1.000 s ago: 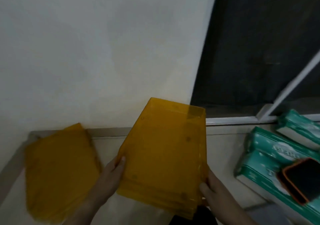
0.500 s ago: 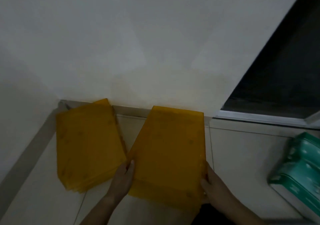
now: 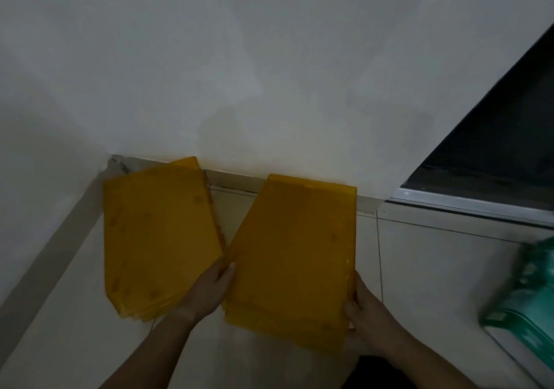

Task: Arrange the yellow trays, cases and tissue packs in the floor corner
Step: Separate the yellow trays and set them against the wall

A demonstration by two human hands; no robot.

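Observation:
A stack of translucent yellow trays (image 3: 293, 256) lies low over the tiled floor, its far edge near the skirting. My left hand (image 3: 211, 289) grips its near-left edge and my right hand (image 3: 364, 313) holds its near-right corner. To the left, a second stack of yellow trays (image 3: 156, 239) lies on the floor in the corner, slightly fanned. Green tissue packs (image 3: 530, 304) show blurred at the right edge. Whether the held stack touches the floor is unclear.
White walls meet at the corner (image 3: 115, 161) with a beige skirting along both. A dark glass door with a metal track (image 3: 467, 206) runs at the right. Pale floor tiles (image 3: 425, 268) lie between the held stack and the tissue packs.
The view has swung left and down, so the corner stack is now fully seen and the tissue packs slid to the right edge. The held stack came lower, beside the corner stack.

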